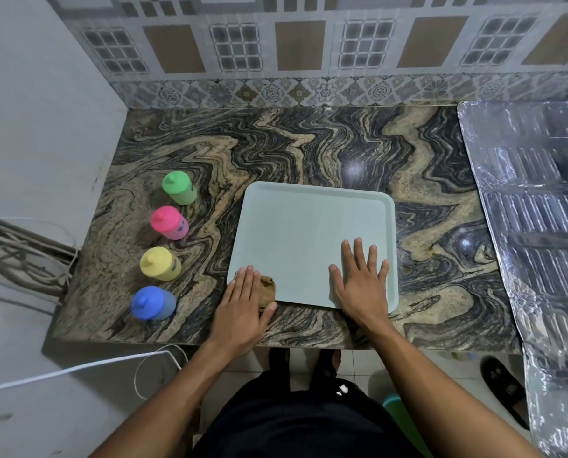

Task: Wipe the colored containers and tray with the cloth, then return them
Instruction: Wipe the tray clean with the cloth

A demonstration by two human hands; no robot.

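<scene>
Tray (302,226) sits empty on the counter (342,143), left hand (243,302) flat on the cloth (268,289) at its near-left corner, right hand (362,285) open, pinning it. Looks light, stiff and slippery; I'd grab the rim.

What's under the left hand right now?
A brown cloth lies under the left hand, pressed flat at the near left corner of the pale tray. Only its right edge shows; the rest, and that tray corner, are covered by the hand.
</scene>
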